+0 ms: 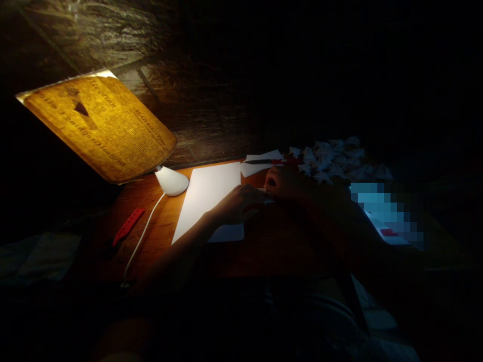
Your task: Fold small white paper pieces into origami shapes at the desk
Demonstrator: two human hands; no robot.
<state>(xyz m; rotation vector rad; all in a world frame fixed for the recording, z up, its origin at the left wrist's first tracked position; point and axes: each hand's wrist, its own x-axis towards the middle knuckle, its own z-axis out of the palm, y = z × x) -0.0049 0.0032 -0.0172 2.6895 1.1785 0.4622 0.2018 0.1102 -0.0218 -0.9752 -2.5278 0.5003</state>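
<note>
The scene is dark, lit only by a small lamp. My left hand rests on a small piece of white paper on the wooden table, its fingers curled down onto it. My right hand is closed just beyond, pinching the same small paper at its far edge. A large white sheet lies to the left of both hands, and another white piece shows under my left wrist.
A white lamp with a newspaper shade stands at the left, its cord trailing forward. A red strip lies near the left edge. Behind the hands are paper scraps and a heap of folded white paper pieces. A lit screen sits right.
</note>
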